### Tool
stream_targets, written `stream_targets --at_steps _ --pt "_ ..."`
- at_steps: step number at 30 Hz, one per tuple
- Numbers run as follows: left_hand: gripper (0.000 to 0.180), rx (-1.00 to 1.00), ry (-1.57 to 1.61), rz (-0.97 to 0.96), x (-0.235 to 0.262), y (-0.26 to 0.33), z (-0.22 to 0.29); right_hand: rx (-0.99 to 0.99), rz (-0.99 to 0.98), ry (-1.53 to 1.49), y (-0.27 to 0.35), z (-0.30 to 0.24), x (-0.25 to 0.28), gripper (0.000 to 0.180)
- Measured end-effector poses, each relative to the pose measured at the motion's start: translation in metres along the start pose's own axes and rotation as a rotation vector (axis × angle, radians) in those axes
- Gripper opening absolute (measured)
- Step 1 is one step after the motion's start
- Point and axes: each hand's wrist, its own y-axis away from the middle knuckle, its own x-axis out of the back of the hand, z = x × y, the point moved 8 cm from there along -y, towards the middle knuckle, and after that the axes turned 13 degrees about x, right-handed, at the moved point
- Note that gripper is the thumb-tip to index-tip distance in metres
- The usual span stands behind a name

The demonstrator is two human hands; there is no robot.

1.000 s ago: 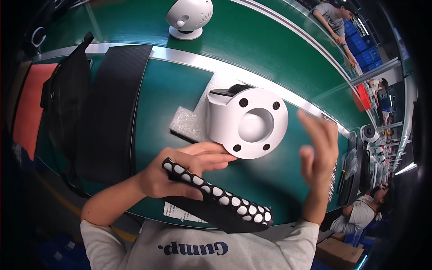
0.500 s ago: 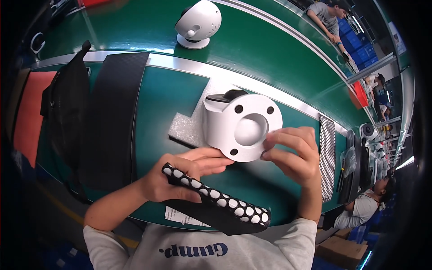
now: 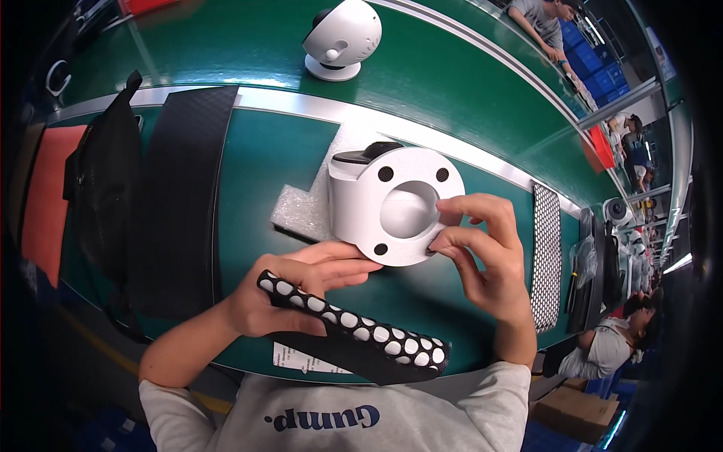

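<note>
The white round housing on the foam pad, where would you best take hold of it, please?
Probably grip the white round housing around its cylindrical side wall, coming from the left: the flat face is tilted up toward the viewer and the right hand already pinches its right rim.

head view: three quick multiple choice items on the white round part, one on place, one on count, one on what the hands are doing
1. Where does the foam pad lie?
A. left of the white round part
B. on the round camera
C. in the right hand

2. How many dark dots show on the part's face?
A. one
B. three
C. six

3. What does the left hand hold?
A. nothing
B. a black strip with white dots
C. a screwdriver

Answers: 1 A, it pokes out on that side; 2 B, three show; 3 B, fingers wrap it.
</note>
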Motion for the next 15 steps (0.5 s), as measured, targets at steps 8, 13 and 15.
stream_targets --at_steps 8,13,15 --pt "0.016 -0.037 0.059 0.028 0.002 0.001 0.002 0.473 0.003 0.623 0.024 -0.03 -0.01 0.02" --pt "0.017 -0.053 0.042 0.028 0.004 0.003 0.003 0.414 0.046 0.615 0.029 -0.022 -0.004 0.037" --pt "0.018 -0.053 0.031 0.03 0.005 0.003 0.003 0.272 0.092 0.287 0.022 -0.001 0.008 0.038"
